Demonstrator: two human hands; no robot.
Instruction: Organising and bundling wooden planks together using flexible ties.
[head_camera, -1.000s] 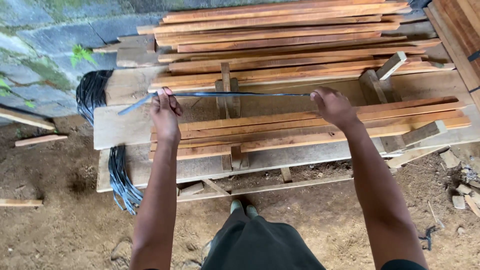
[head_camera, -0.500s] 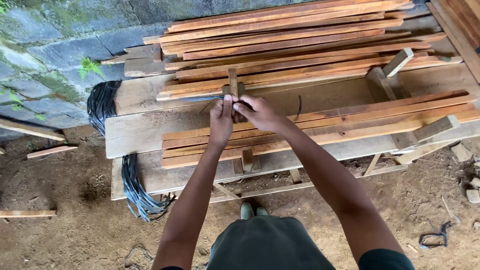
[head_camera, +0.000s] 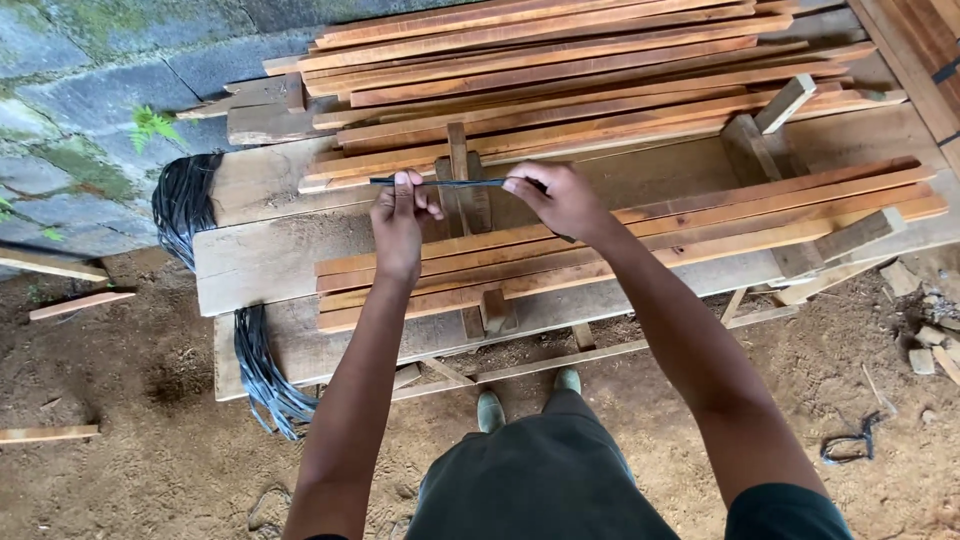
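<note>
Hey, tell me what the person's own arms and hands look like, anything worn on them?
Both forearms are bare. The left hand and right hand wear no gloves, and no rings or watch show. At the right upper arm, a dark short sleeve edge appears.

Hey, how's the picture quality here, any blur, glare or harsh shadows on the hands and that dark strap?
Head view: soft, even daylight, no glare or hard shadows; the left hand and right hand look sharp, the dark strap between them slightly soft; the wooden slats bow a little toward the edges, suggesting wide-angle distortion.
</note>
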